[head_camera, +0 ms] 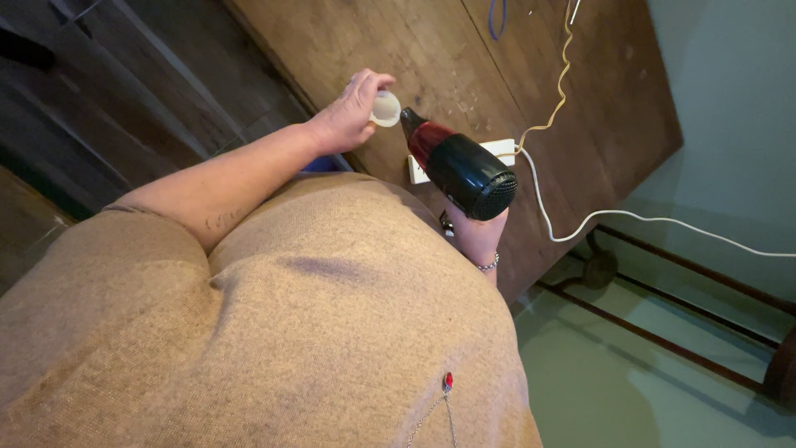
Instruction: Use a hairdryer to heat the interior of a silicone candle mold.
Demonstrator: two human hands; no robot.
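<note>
My left hand [352, 109] is raised over the wooden table [348, 41] and pinches a small white round cup [385, 109] between its fingertips. My right hand [477, 235], with a bracelet on the wrist, grips the handle of a red and black hair dryer [460, 166]. The dryer's narrow nozzle points straight at the cup and almost touches it. Most of my right hand is hidden behind the dryer's body and my beige sweater.
A white power strip [502, 149] lies on the table under the dryer, with a white cable [630, 217] running off right and a wavy yellow cord [564, 79] leading up. Dark metal bars [663, 332] cross the green floor at the right.
</note>
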